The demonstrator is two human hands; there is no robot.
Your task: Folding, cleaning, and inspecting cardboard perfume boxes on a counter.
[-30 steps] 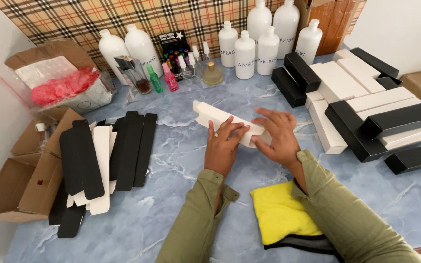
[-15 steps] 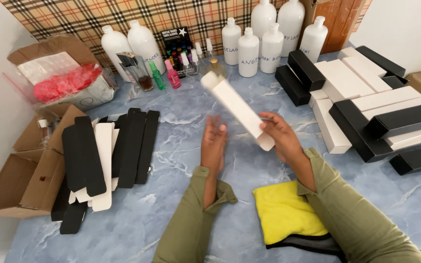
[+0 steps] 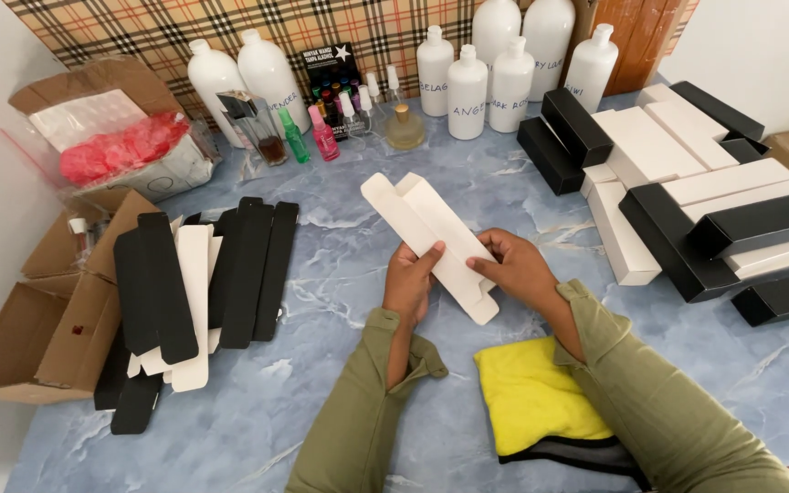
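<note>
Both the left hand (image 3: 410, 285) and right hand (image 3: 520, 271) grip a flat white carton sleeve (image 3: 431, 239), seemingly just above the marbled table (image 3: 340, 274).

That flat white box (image 3: 431, 239) looks like plain matt card, smooth. The table (image 3: 340, 383) is glossy blue marble-look stuff. Yellow cloth (image 3: 531, 402) seems soft and fuzzy, the brown boxes (image 3: 38, 338) are rough corrugated cardboard, and the white bottles (image 3: 468, 91) are smooth plastic.
</note>
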